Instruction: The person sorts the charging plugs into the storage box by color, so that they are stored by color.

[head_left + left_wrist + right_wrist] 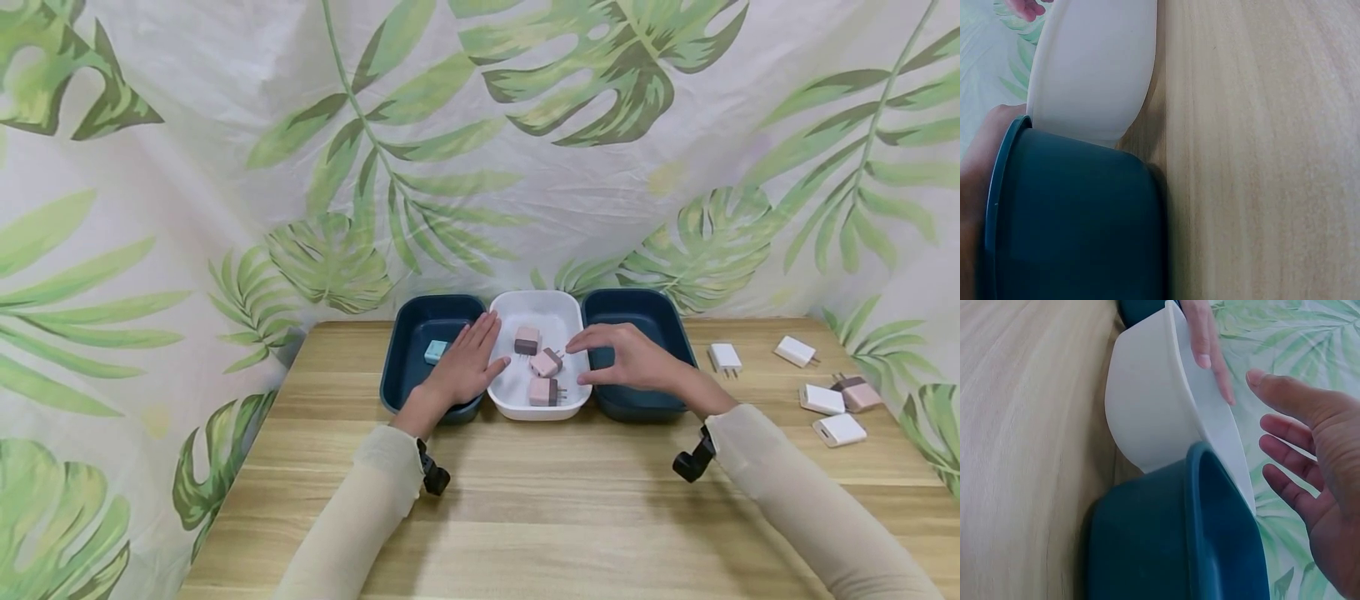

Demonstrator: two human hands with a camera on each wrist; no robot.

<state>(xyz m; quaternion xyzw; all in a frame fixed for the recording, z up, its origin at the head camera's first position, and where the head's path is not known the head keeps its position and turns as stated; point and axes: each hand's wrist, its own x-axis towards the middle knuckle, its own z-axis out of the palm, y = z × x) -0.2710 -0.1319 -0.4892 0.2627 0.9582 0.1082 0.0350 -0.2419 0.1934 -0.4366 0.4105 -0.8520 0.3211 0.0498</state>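
My left hand [467,364] lies with straight fingers over the border between the left dark blue bin [397,367] and the white bin [517,412]. Above the right dark blue bin [637,414] hovers my right hand [1316,450], thumb and fingers apart, nothing between them; its fingertips reach over the white bin's right side. Three pink and brown charger plugs lie in the white bin: an upper one [527,340], a tilted middle one [546,362] and a lower one [545,392]. A light blue charger plug [435,352] sits in the left bin, near the left hand.
On the wooden table [525,517], right of the bins, lie several white charger plugs, one of them [725,358] closest to the right bin. A pink and brown plug [858,393] is among them. A leaf-patterned cloth [450,167] hangs behind the table.
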